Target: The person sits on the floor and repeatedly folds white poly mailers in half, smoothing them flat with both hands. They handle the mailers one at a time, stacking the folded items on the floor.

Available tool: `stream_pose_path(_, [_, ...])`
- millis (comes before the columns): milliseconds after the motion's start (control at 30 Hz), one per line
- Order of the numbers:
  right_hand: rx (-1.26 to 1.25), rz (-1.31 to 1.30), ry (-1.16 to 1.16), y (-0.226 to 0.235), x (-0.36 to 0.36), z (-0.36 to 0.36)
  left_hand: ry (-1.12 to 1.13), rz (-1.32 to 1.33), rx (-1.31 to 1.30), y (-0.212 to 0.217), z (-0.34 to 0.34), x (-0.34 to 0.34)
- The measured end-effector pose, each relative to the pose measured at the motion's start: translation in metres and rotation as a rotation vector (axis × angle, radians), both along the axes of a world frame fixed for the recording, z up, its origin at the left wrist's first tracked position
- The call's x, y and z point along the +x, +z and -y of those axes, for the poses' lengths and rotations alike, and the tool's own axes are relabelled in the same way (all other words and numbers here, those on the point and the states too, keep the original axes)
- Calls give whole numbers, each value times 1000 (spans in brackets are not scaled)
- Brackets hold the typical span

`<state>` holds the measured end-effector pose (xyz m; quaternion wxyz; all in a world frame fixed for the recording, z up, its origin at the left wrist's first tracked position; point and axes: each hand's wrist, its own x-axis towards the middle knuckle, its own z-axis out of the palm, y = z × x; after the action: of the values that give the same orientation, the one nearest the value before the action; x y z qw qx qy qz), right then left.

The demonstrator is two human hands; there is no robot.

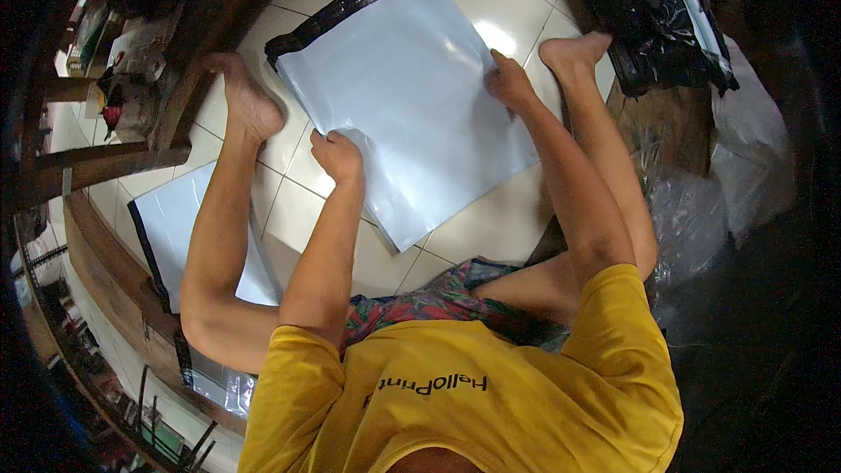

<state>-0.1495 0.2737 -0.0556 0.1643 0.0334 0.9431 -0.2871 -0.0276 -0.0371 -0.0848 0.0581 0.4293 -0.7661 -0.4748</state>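
Between my spread legs is a large pale-blue plastic mailing bag point(412, 96) with a black strip along its far edge. On its left edge, my left hand point(337, 156) is closed, pinching the plastic between thumb and fingers. My right hand point(510, 83) grips the opposite edge, higher up, with its thumb on top and its other fingers partly hidden. The bag is slightly tilted, its near corner pointing toward me. A second pale-blue bag point(180, 210) with a black edge lies on the floor, partly covered by my left leg.
White tiles point(289, 193) make up the floor. A heap of black plastic bags point(644, 26) lies beyond my right foot, with clear plastic wrap point(692, 210) nearer me. Wooden beams point(109, 162) and a cluttered shelf point(131, 79) stand along the left.
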Motion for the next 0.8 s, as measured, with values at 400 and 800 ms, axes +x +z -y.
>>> stream_pose_path(400, [-12,64,175,3,-54,4,-26,-136,101,-2,24,26])
stream_pose_path(800, [296,-197,384,-16,-73,24,-72,166,30,-11,43,-14])
